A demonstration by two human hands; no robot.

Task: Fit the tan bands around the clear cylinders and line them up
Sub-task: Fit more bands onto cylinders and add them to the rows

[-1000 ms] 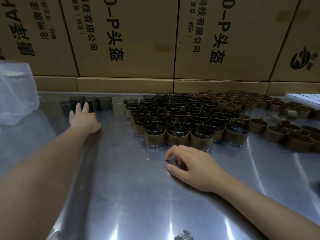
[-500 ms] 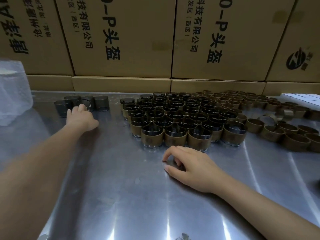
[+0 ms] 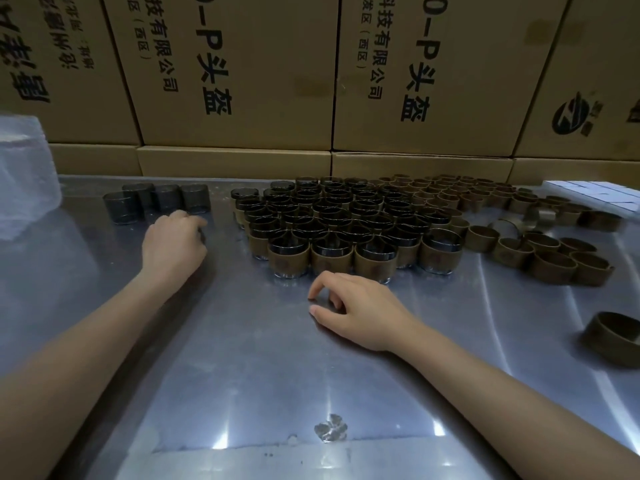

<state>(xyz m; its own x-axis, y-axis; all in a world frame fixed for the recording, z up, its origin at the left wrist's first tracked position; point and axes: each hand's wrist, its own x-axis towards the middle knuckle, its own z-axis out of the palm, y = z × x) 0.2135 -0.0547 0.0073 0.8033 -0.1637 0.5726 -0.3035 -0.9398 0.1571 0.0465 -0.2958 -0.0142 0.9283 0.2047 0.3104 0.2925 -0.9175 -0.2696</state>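
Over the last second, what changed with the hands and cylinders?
The left hand drew back from the bare clear cylinders toward the person, its fingers now curled; a dark edge at its fingertips may be a cylinder, but that is unclear. The right hand stayed resting on the table, holding nothing; the banded cylinders look unmoved.

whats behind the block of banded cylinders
Loose tan bands lie behind it toward the right, then stacked cardboard boxes. The block hides the table right behind it.
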